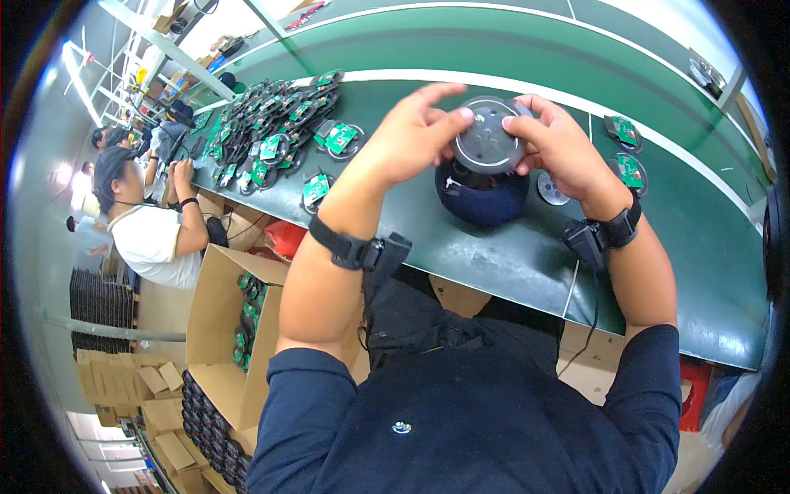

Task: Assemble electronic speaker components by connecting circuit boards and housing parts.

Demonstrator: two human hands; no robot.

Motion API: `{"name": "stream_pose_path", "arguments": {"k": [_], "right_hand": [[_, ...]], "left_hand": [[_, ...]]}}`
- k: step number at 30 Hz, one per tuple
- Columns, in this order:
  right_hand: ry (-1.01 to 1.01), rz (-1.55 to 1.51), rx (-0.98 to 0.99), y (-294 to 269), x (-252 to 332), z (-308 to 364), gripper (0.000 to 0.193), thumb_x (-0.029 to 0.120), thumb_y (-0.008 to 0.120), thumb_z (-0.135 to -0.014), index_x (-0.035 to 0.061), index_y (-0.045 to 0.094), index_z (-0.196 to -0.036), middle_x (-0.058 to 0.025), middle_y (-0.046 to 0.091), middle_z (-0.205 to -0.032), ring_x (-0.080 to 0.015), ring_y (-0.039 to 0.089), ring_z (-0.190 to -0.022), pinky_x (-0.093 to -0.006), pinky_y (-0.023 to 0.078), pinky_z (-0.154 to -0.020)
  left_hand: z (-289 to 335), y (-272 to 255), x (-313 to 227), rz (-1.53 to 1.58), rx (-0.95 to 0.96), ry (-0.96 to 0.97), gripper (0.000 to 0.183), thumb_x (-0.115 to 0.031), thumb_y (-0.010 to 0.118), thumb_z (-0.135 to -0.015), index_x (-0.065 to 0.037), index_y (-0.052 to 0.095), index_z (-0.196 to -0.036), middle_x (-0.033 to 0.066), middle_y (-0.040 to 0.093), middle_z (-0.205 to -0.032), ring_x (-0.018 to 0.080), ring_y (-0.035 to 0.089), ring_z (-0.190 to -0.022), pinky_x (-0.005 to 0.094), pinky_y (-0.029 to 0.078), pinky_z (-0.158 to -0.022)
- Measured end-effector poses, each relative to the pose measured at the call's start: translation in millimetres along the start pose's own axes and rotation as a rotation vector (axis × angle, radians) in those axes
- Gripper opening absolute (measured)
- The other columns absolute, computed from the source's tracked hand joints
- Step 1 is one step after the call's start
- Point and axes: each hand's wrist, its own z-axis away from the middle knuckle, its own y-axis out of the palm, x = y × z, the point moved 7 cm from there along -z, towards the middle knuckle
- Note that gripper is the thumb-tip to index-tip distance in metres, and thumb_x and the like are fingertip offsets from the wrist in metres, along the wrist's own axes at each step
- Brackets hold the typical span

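Note:
A dark grey round disc [487, 142] with small holes is held between my two hands, tilted over a dark blue rounded housing [481, 202]. My left hand [415, 136] has its thumb on the disc's upper left face, and its index finger sticks out past the rim. On the other side, my right hand [559, 148] pinches the rim with the thumb on top and fingers beneath. The disc hides the top of the housing, where a small white connector shows at the left. A smaller grey disc [551, 189] with holes lies beside my right wrist.
A large heap of black round parts with green circuit boards [271, 132] covers the left of the green table [395, 222]. More boards [629, 173] lie at the right. An open carton [218, 321] holds boards at lower left. A person [156, 222] works farther left.

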Motion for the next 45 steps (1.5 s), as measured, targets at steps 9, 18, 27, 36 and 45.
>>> {"name": "stream_pose_path", "arguments": {"k": [9, 18, 27, 36, 45], "right_hand": [[0.1, 0.069, -0.036, 4, 1, -1, 0.05, 0.045, 0.071, -0.093, 0.0018, 0.06, -0.116, -0.0069, 0.07, -0.09, -0.0133, 0.069, -0.072, -0.0225, 0.053, -0.056], [0.158, -0.122, 0.005, 5, -7, 3, 0.038, 0.028, 0.063, -0.099, 0.0023, 0.057, -0.126, -0.0085, 0.068, -0.087, -0.0138, 0.067, -0.068, -0.0228, 0.055, -0.062], [0.032, 0.288, -0.064, -3, -4, -2, 0.035, 0.029, 0.069, -0.095, 0.0054, 0.058, -0.118, -0.0068, 0.068, -0.089, -0.0095, 0.063, -0.066, -0.0199, 0.05, -0.056], [0.188, -0.129, 0.037, -1, -25, -7, 0.038, 0.024, 0.066, -0.097, 0.0029, 0.059, -0.128, -0.0027, 0.068, -0.089, -0.0103, 0.065, -0.069, -0.0216, 0.054, -0.057], [0.149, -0.142, 0.003, -1, -23, -4, 0.031, 0.023, 0.055, -0.103, 0.0097, 0.065, -0.129, -0.0017, 0.068, -0.094, -0.0082, 0.063, -0.07, -0.021, 0.052, -0.061]], "left_hand": [[-2, 4, 10, 0.072, -0.023, 0.067, 0.027, -0.017, 0.053, -0.104, -0.003, 0.064, -0.124, 0.0023, 0.069, -0.103, 0.0096, 0.063, -0.087, 0.0269, 0.053, -0.076], [0, -21, -4, -0.398, -0.264, 0.132, 0.036, -0.031, 0.061, -0.101, 0.0, 0.067, -0.119, 0.0045, 0.071, -0.097, 0.0079, 0.063, -0.079, 0.0235, 0.051, -0.067], [7, 0, 5, -0.023, -0.023, 0.09, 0.031, -0.024, 0.058, -0.102, -0.008, 0.065, -0.127, -0.0032, 0.065, -0.086, 0.0043, 0.054, -0.07, 0.0215, 0.044, -0.061], [12, -10, 1, -0.705, 0.056, 0.27, 0.029, -0.023, 0.068, -0.088, -0.005, 0.069, -0.111, 0.0141, 0.068, -0.112, 0.0233, 0.065, -0.098, 0.0377, 0.052, -0.09], [-6, -3, 18, -0.871, 0.075, 0.201, 0.032, -0.025, 0.073, -0.081, -0.007, 0.07, -0.108, 0.0165, 0.065, -0.106, 0.0349, 0.063, -0.107, 0.0416, 0.051, -0.091]]}}
